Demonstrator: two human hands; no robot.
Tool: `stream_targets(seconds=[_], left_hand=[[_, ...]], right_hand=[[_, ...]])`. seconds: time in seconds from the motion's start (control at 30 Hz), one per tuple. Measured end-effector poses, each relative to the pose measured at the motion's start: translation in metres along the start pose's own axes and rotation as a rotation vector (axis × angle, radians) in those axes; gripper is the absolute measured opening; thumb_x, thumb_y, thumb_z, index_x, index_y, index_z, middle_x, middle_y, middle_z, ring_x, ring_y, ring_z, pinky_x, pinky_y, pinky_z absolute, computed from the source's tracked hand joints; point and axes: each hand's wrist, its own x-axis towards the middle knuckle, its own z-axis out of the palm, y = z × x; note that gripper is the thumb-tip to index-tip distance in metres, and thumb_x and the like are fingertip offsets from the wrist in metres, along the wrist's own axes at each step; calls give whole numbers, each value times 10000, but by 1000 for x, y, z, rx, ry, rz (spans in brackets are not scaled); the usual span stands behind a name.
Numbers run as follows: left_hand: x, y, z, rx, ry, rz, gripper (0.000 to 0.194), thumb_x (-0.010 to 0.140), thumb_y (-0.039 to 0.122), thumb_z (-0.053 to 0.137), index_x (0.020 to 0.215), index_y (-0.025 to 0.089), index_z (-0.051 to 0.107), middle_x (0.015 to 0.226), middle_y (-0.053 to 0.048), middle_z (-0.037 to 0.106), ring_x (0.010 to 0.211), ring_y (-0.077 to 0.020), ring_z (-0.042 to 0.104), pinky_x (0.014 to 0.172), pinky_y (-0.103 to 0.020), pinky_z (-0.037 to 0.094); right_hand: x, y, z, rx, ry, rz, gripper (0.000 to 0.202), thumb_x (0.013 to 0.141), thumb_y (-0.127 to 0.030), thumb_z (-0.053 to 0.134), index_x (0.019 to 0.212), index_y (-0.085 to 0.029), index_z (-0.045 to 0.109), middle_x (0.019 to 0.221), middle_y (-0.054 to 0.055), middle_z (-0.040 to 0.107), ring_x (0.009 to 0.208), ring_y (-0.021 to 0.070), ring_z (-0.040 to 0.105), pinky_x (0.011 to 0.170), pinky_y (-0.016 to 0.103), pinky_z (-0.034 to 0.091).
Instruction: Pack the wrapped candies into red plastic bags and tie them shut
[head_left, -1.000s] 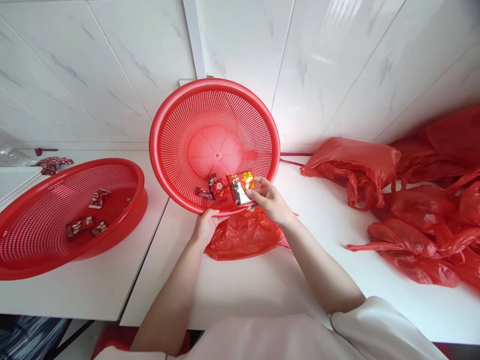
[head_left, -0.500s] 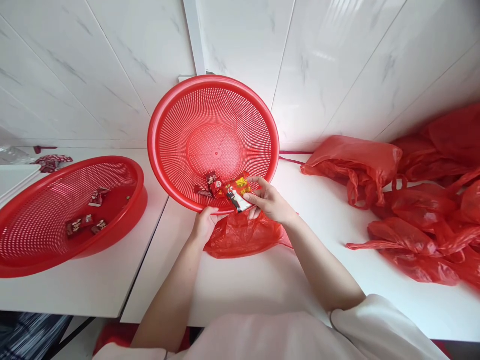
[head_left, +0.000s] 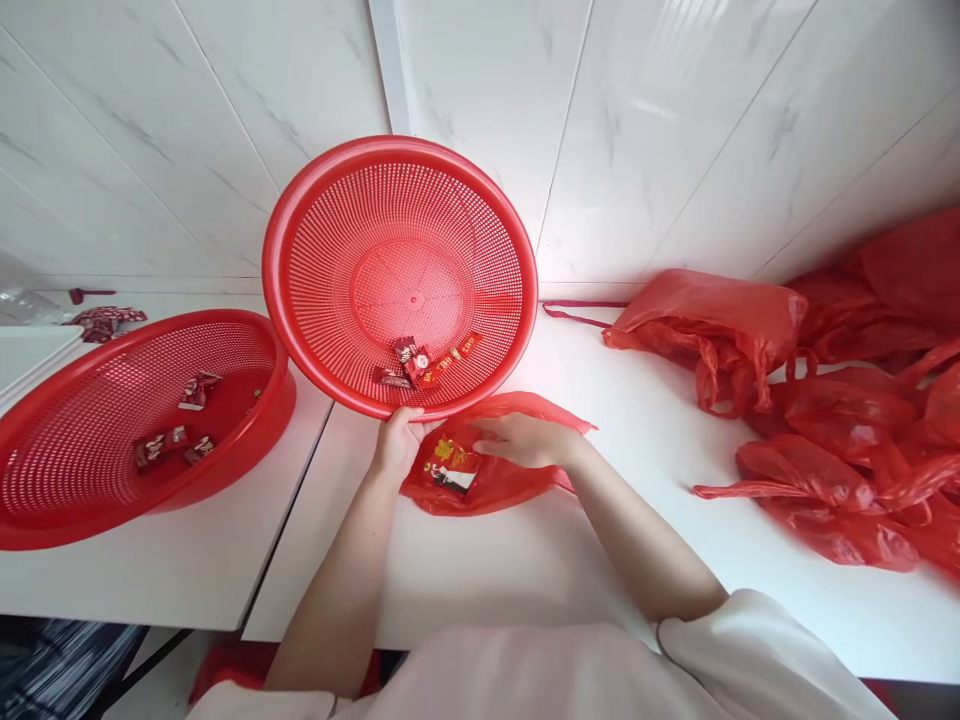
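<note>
My left hand grips the near rim of a round red basket, which is tilted so that its inside faces me. Several small wrapped candies and a narrow red-and-gold packet rest low inside it. Below the rim, a red plastic bag lies on the white table. A red, black and white packet with yellow print lies at the bag. My right hand is over the bag just right of that packet, fingers extended and holding nothing.
Another red basket with several candies stands on the left. Filled red bags are heaped on the right. Behind the table rises a marbled wall. At the far left are a white tray and a patterned bundle.
My right hand has moved down and let go of the packet, which is now at the bag. My left hand and the held basket have shifted slightly left.
</note>
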Motion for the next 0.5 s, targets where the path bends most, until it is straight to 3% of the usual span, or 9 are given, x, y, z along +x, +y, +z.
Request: stream_targets(seconds=[0.13,0.3,0.4,0.5], left_hand=[[-2,2,1,-10,-7,3,260,690,146,596,911,89,719,1026,-117,726,1052,-305,643,909,-450,524],[-8,0,7,-13,-86,-47,313,712,160,575,978,80,719,1055,-127,721,1049,-302,646,898,-430,529],[-14,-4,13,-10,-127,-100,292,719,165,570,957,102,727,1036,-107,726,1036,-289,650,879,-419,535],[-20,-10,17,23,-139,-165,245,697,178,581,875,110,734,944,-96,737,1009,-294,656,864,-424,536]], right_hand=[[-4,-5,-4,-154,54,49,235,910,-277,506,1011,-213,707,944,88,720,853,238,669,739,352,499],[-8,-24,-17,-108,309,-140,249,965,-265,423,1012,-201,658,927,42,707,795,155,652,745,279,499],[-3,-30,-13,-134,440,-223,286,971,-306,425,1159,-187,604,1124,79,669,1023,182,630,898,315,490],[4,-26,-3,-273,421,-215,509,950,-405,468,1402,-175,423,1406,123,504,1333,248,431,1099,443,352]])
